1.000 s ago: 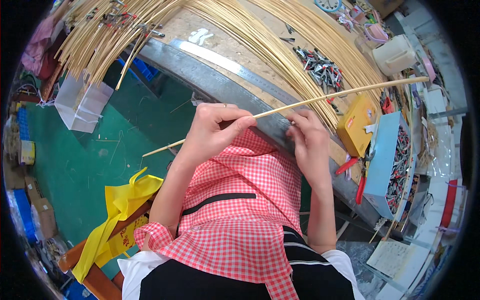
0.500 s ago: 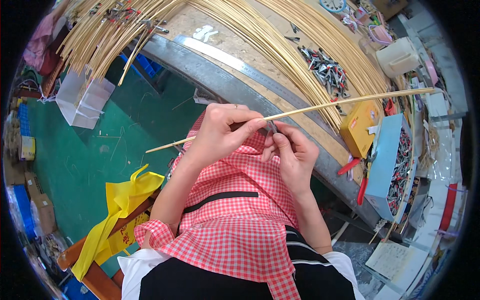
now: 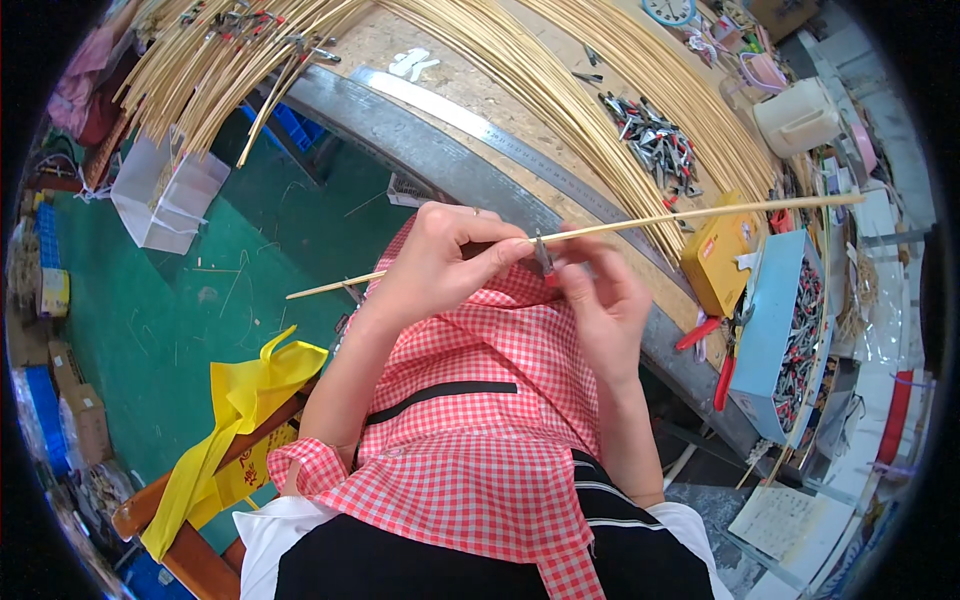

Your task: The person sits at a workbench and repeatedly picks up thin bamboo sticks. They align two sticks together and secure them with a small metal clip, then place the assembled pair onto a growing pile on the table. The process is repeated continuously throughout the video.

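We sit or stand at a workbench [image 3: 400, 138], its dark metal near edge slanting down from upper left to lower right. Along its top lie long bundles of pale sticks [image 3: 590, 130], and another bunch [image 3: 190, 100] pokes out past its left end. We wear a red-and-white checked apron [image 3: 470, 345] below that edge. Toward the bench's right end is a light blue box [image 3: 765, 345] full of clips, and beside it, by the near edge, a yellow tin [image 3: 717, 262]. A heap of clips [image 3: 655, 140] sits between the bundles, and a steel ruler [image 3: 480, 128] lies roughly along the near edge. In front of us one slim stick [image 3: 700, 212] is held in the air, crossing over the bench's near edge, its right end higher than its left. Our left hand [image 3: 450, 262] pinches it between thumb and fingers. Our right hand [image 3: 607, 295] has thumb and fingertips narrowly parted (they are blurred, so we cannot tell whether they touch anything) just beside a small dark clip [image 3: 543, 255] on the stick.
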A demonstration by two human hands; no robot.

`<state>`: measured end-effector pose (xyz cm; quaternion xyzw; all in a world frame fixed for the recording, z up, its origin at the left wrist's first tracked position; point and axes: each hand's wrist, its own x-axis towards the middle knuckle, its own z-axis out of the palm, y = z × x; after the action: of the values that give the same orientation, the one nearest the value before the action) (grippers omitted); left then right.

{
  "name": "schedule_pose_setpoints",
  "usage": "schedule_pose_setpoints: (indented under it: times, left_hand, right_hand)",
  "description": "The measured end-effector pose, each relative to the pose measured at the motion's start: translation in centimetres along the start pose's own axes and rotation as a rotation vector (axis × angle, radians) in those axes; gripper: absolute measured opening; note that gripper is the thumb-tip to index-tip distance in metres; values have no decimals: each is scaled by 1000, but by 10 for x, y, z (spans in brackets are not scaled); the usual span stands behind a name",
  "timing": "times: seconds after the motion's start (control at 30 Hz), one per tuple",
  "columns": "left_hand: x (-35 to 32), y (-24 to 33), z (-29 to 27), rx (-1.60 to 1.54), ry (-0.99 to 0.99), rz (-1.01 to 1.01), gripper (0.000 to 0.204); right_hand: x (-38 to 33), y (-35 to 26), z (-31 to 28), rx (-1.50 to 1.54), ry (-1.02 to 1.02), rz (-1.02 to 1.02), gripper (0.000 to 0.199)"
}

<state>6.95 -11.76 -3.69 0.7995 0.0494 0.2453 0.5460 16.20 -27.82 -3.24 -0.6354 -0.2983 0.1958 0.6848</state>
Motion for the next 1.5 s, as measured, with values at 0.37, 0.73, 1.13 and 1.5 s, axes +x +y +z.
schedule_pose_setpoints:
  times: [0.37,0.73,1.13,1.5]
  left_hand:
    - [-2,-10,-5,-295,17,-193,17]
    - [-6,28,14,103,75,238,19]
    - [-9,19,7,218,94,238,15]
    - [-3,10,7,12,-131,154,12]
  right_hand:
    - [6,-2,-24,327,83,36,12]
    - [-15,14,16,64,-87,-14,8]
    - [-1,-30,-17,-67,32,29,15]
    - [1,-23,-33,-3,-12,-316,6]
